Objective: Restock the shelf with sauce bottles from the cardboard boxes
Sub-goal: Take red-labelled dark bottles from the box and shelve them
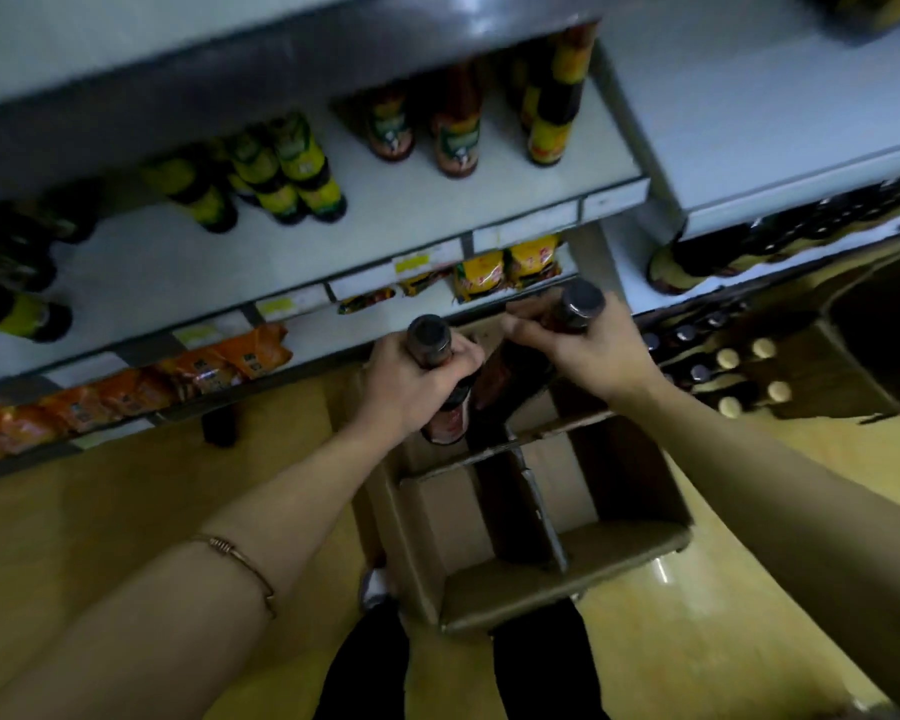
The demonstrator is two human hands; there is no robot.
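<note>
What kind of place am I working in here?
Most likely a grocery shop aisle: tiered metal shelves with price tags, rows of sauce bottles, and a divided cardboard box on the floor.

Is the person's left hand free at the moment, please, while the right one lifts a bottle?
No: the left hand grips the neck of one dark sauce bottle, just as the right hand grips another bottle, both above the cardboard box.

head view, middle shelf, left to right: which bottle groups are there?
Dark bottles with yellow-green labels at the far left → green-labelled bottle cluster → two red sauce bottles → tall dark bottle with yellow label.
</note>
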